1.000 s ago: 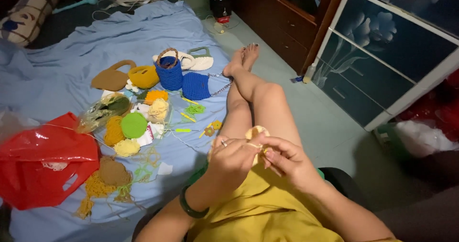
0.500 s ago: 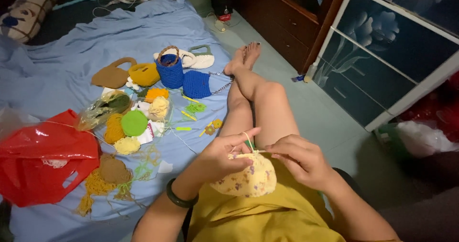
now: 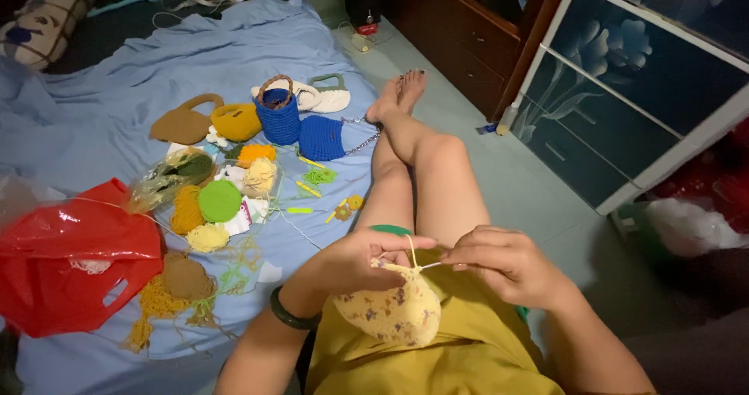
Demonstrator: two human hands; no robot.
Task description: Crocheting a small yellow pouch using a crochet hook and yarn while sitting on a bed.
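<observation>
Left hand [image 3: 355, 258] fingers pinch the yellow crocheted piece [image 3: 390, 309], which has stayed hanging over the lap; right hand [image 3: 503, 262] fingers, closed on its yarn strand [image 3: 412, 251], now sit lower.

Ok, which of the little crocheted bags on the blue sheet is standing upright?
The dark blue bucket-shaped bag with the brown loop handle. It stands on its base, mouth up; the tan, yellow and white bags around it lie flat.

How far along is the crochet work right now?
Finished-looking pieces lie on the blue sheet: a blue basket, a blue pouch, a yellow bag and a brown bag. In hand: the left hand holds a round pale yellow piece, and the right hand pinches its yarn. Loose yarn lies unused; how much remains is unclear.
</observation>
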